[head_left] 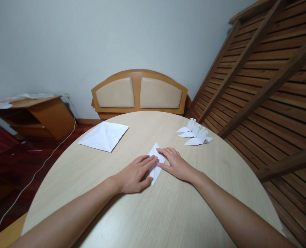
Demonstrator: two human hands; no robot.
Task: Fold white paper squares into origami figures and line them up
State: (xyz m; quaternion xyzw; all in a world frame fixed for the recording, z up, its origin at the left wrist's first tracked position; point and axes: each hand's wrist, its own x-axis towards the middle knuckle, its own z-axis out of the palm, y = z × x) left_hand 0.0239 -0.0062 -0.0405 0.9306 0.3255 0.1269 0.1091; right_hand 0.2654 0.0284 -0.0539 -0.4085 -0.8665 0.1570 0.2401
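Hands, two; touching one folded paper

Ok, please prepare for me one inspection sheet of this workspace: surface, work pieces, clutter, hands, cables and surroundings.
Surface: round table, pale wood-grain top.
Work pieces: folded white paper under the hands; creased paper sheet at far left; overlapping paper cranes at far right, exact count unclear.
Clutter: loose papers on the wooden cabinet; pink strip on the floor.
Hands: left hand rests its fingers on the folded white paper; right hand touches its right side, thumb and forefinger apart.
Cables: white cable across the floor, left of the table.
Surroundings: headboard beyond the table; wooden slatted frame standing tilted at right.
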